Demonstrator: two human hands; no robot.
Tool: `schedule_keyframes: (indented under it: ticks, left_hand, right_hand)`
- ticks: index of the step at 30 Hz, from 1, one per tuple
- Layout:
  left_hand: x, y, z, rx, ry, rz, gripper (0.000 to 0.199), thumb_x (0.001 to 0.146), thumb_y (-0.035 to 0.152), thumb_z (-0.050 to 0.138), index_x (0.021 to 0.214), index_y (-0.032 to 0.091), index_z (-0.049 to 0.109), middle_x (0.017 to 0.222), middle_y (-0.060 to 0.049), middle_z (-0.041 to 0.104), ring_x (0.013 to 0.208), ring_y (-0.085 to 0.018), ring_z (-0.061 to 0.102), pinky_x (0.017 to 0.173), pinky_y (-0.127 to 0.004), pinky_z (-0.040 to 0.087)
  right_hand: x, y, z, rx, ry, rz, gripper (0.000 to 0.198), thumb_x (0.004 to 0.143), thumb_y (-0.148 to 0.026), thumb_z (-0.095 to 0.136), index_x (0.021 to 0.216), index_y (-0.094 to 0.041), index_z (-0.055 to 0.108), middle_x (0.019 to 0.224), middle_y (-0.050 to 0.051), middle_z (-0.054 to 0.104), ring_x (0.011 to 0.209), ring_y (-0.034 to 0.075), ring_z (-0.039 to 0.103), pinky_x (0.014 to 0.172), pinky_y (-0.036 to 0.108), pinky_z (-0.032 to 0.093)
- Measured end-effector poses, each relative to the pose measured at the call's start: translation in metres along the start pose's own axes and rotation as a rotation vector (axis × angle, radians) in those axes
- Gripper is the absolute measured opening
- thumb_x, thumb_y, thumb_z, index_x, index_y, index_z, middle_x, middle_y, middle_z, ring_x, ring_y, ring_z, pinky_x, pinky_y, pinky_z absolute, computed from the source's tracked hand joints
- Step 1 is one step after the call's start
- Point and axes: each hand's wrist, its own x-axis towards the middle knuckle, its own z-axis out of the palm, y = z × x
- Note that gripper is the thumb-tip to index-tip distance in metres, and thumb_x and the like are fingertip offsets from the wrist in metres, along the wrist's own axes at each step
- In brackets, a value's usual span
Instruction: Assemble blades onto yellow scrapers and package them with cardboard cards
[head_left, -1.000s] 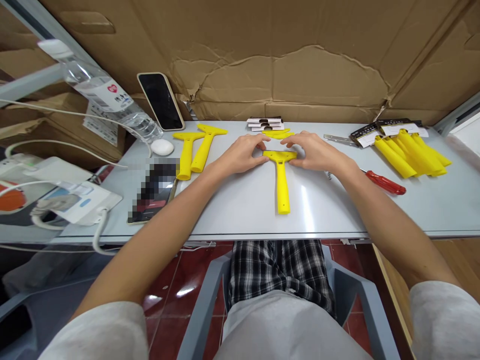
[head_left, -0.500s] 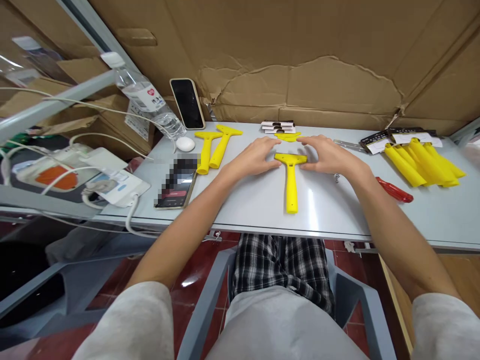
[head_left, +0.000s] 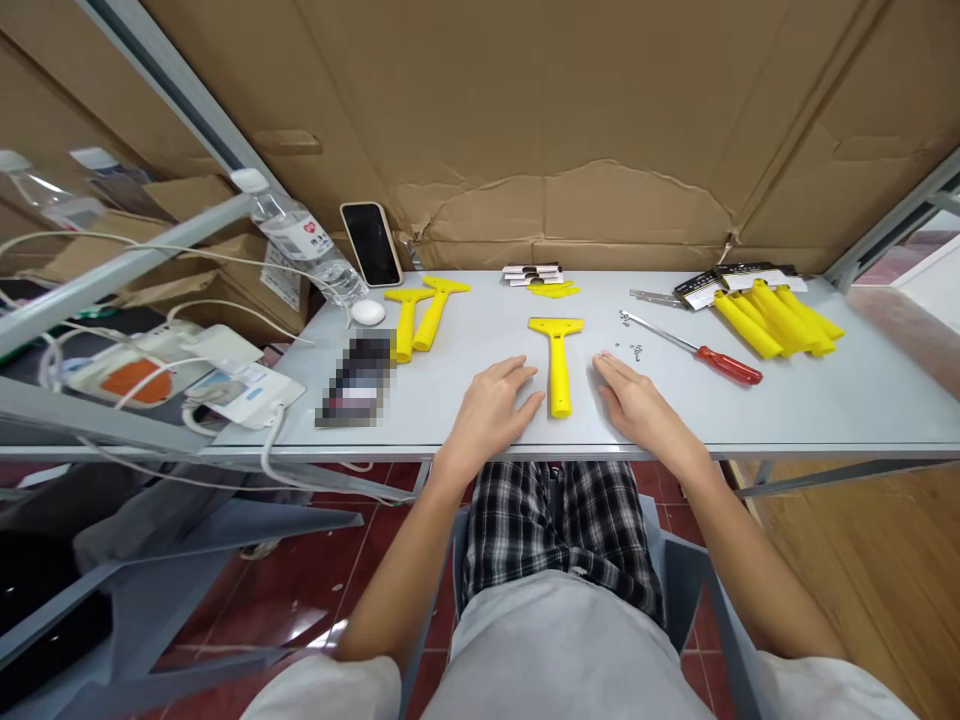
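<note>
A yellow T-shaped scraper lies on the table between my hands, its wide head away from me. My left hand rests on the tabletop to its left, fingers loosely stretched and holding nothing. To its right, my right hand lies flat on the table, also holding nothing. Neither hand touches the scraper. Beyond my right hand are small screws and a screwdriver with a red handle. Flat yellow pieces lie behind the scraper, beside a small stack of white-and-black packets.
Two more yellow scrapers lie at left, near a phone and a white round object. Several yellow handles are piled at right by black-and-white packets. A water bottle, a propped phone and cabled power strips stand left.
Both hands have drawn back toward me from around the scraper's head and come down on the table beside its handle. The camera view has shifted, showing the whole screwdriver.
</note>
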Motion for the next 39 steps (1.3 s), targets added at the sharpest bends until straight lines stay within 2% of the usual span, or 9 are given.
schedule_keyframes:
  ticks: [4,8,11,14,17,19,22,34,39]
  left_hand:
    - [0.001,0.004,0.012,0.052,0.039,0.012,0.035,0.109,0.039,0.067,0.136,0.025,0.084,0.163,-0.016,0.074,0.153,-0.038,0.07,0.132,-0.06,0.057]
    - [-0.003,0.004,0.022,0.117,0.075,0.0,0.034,0.111,0.034,0.064,0.134,0.019,0.084,0.164,-0.017,0.072,0.158,-0.037,0.065,0.137,-0.057,0.052]
    - [-0.005,0.008,0.026,0.152,0.071,-0.016,0.036,0.113,0.033,0.06,0.138,0.017,0.082,0.166,-0.017,0.07,0.162,-0.036,0.062,0.139,-0.056,0.048]
    - [-0.006,0.014,0.026,0.208,0.019,-0.05,0.048,0.117,0.034,0.053,0.156,0.013,0.072,0.179,-0.019,0.058,0.172,-0.038,0.05,0.143,-0.063,0.04]
    - [-0.005,0.02,0.024,0.276,-0.076,-0.089,0.064,0.121,0.04,0.04,0.175,0.006,0.052,0.19,-0.023,0.038,0.18,-0.041,0.033,0.145,-0.074,0.028]
    - [-0.005,0.022,0.022,0.303,-0.132,-0.1,0.071,0.123,0.043,0.032,0.18,0.002,0.042,0.193,-0.024,0.029,0.182,-0.041,0.027,0.146,-0.075,0.024]
    - [-0.004,0.023,0.021,0.324,-0.172,-0.11,0.076,0.123,0.044,0.025,0.182,-0.002,0.035,0.194,-0.025,0.022,0.184,-0.04,0.022,0.147,-0.073,0.021]
    - [-0.004,0.025,0.02,0.369,-0.202,-0.139,0.077,0.123,0.045,0.023,0.183,-0.001,0.035,0.194,-0.026,0.022,0.184,-0.038,0.019,0.148,-0.068,0.019]
    - [-0.004,0.025,0.021,0.377,-0.201,-0.145,0.076,0.123,0.045,0.023,0.183,0.001,0.036,0.194,-0.025,0.023,0.184,-0.037,0.02,0.149,-0.066,0.019]
  right_hand:
    - [0.006,-0.001,-0.003,-0.042,-0.022,-0.002,0.069,0.114,-0.044,0.039,0.176,-0.017,0.055,0.179,0.013,0.048,0.174,0.032,0.048,0.15,0.059,0.042]
    - [0.009,-0.009,-0.009,-0.16,-0.081,0.015,0.074,0.116,-0.044,0.036,0.178,-0.006,0.048,0.183,0.019,0.041,0.178,0.032,0.04,0.152,0.056,0.038]
    - [0.013,-0.013,-0.011,-0.218,-0.126,0.031,0.077,0.117,-0.046,0.034,0.181,-0.004,0.043,0.186,0.019,0.035,0.181,0.031,0.036,0.154,0.053,0.034]
    - [0.016,-0.015,-0.01,-0.265,-0.173,0.055,0.082,0.118,-0.052,0.032,0.182,-0.003,0.039,0.189,0.019,0.028,0.183,0.031,0.03,0.155,0.052,0.03]
    - [0.018,-0.019,-0.009,-0.342,-0.22,0.082,0.085,0.119,-0.056,0.026,0.184,-0.003,0.035,0.191,0.017,0.02,0.186,0.032,0.021,0.156,0.057,0.022]
    - [0.017,-0.022,-0.009,-0.393,-0.239,0.101,0.085,0.119,-0.056,0.021,0.185,-0.004,0.032,0.192,0.015,0.015,0.187,0.03,0.016,0.156,0.06,0.017]
    - [0.016,-0.026,-0.01,-0.432,-0.268,0.128,0.086,0.119,-0.057,0.019,0.187,-0.005,0.028,0.193,0.013,0.01,0.188,0.028,0.011,0.157,0.059,0.014]
    - [0.022,-0.047,-0.009,-0.418,-0.31,0.26,0.087,0.117,-0.053,0.016,0.188,-0.004,0.022,0.194,0.012,0.005,0.188,0.026,0.007,0.157,0.059,0.008]
    - [0.02,-0.048,-0.009,-0.411,-0.297,0.262,0.087,0.116,-0.052,0.016,0.188,-0.004,0.023,0.194,0.011,0.006,0.188,0.026,0.007,0.157,0.058,0.008]
